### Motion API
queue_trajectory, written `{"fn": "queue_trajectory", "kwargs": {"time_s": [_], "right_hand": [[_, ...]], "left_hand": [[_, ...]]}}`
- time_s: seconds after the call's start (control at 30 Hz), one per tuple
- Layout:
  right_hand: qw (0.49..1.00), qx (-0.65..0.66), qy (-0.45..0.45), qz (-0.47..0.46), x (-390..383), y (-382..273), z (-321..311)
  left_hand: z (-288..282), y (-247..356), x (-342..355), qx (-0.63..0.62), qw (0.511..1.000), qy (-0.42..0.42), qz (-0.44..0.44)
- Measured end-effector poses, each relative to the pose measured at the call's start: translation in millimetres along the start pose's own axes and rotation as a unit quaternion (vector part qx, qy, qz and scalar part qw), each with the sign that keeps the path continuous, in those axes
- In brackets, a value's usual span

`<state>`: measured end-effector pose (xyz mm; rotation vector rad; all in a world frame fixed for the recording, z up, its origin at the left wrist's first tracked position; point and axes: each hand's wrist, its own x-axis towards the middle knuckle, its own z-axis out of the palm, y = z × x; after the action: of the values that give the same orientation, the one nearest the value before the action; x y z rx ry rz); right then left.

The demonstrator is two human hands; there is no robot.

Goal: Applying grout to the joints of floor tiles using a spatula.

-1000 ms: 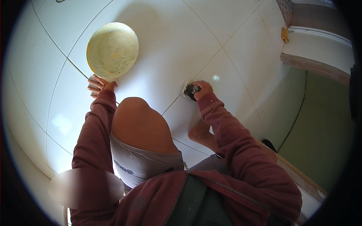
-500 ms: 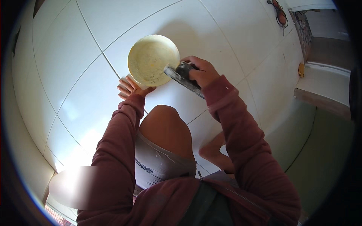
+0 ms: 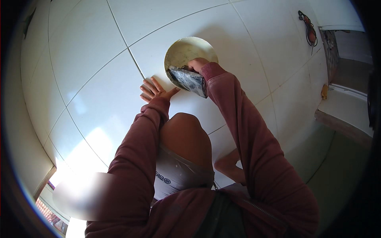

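A round pale yellow bowl (image 3: 200, 45), smeared inside with whitish residue, is at the upper middle over the white tiles. My right hand (image 3: 197, 64) is closed on the handle of a dark grout float (image 3: 187, 79) and reaches over the bowl's opening. The float's flat, grey-smeared face is turned toward me and lies across the near rim; its handle is mostly hidden. Beside the bowl's near left side, my left hand (image 3: 156, 91) has its fingers spread, with the thumb at or just under the rim.
Large white tiles (image 3: 91, 75) with thin joints surround the bowl. At the far right lies a reddish tool with a dark cord (image 3: 309, 29). A step-like ledge (image 3: 343, 129) and a small yellow piece (image 3: 324, 91) are at the right. My bent knee (image 3: 184, 135) is just below the bowl.
My right hand has moved from beside the bowl's right rim to over its opening, turning the float's flat face toward me. The whole view has shifted somewhat; my left hand stays by the bowl.
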<state>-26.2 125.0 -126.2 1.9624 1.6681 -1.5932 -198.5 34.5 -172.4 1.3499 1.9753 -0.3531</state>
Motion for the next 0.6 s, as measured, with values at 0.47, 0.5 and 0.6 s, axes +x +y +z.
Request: {"fn": "queue_trajectory", "kwargs": {"time_s": [0.47, 0.5, 0.6], "right_hand": [[0.913, 0.401, -0.068, 0.025, -190, 159, 52], [0.967, 0.250, -0.045, -0.020, -200, 178, 76], [0.996, -0.035, 0.037, -0.079, -219, 184, 118]], "left_hand": [[-9, 10, -3, -0.017, 1.000, -0.015, -0.017], [-7, 11, -4, -0.014, 1.000, -0.022, -0.018], [-1, 10, 1, -0.018, 1.000, -0.007, -0.012]]}}
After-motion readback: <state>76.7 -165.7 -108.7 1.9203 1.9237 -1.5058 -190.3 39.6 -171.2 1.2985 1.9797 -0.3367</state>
